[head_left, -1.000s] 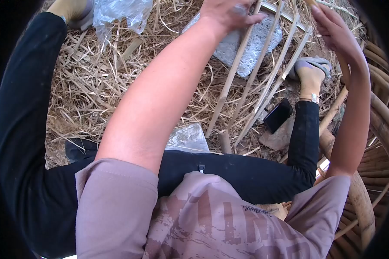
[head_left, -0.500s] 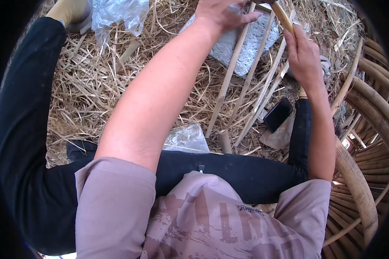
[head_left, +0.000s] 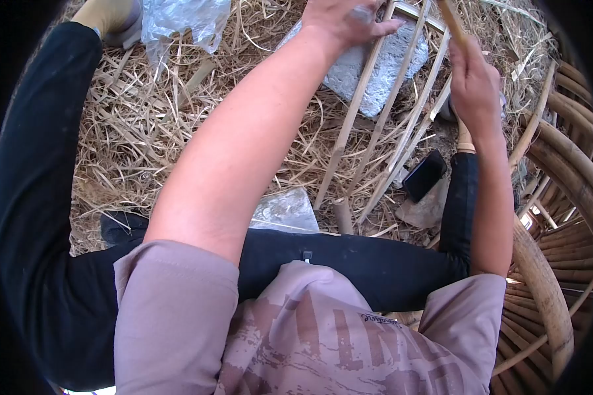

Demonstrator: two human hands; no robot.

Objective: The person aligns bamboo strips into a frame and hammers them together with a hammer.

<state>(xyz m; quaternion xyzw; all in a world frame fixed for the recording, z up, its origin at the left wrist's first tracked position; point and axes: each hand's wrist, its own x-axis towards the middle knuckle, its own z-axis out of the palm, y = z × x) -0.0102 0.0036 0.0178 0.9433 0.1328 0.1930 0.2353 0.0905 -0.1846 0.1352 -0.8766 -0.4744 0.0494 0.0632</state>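
At the top centre my left hand [head_left: 349,23] reaches over a grey stone slab [head_left: 379,76], its thumb stretched toward a bamboo strip of a slatted frame [head_left: 356,108]. The tips of its other fingers are cut off by the upper edge, so its hold is hidden. Several strips of the frame lie across the slab and run down toward my legs. To the right, my right hand [head_left: 474,85] is wrapped round a wooden handle [head_left: 452,23]. The far end of that handle is out of view.
A black phone [head_left: 424,176] lies on a flat stone [head_left: 425,209] near my right shin. Clear plastic bags [head_left: 184,23] are at the upper left, plastic [head_left: 284,210] by my thigh. Straw [head_left: 132,131] covers the ground. Curved bamboo poles [head_left: 543,283] stand at the right.
My right hand came in leftward and down with the handle, whose metal head showed at the top edge half a second ago; since then it has lifted slightly right. My left hand is nearly still.
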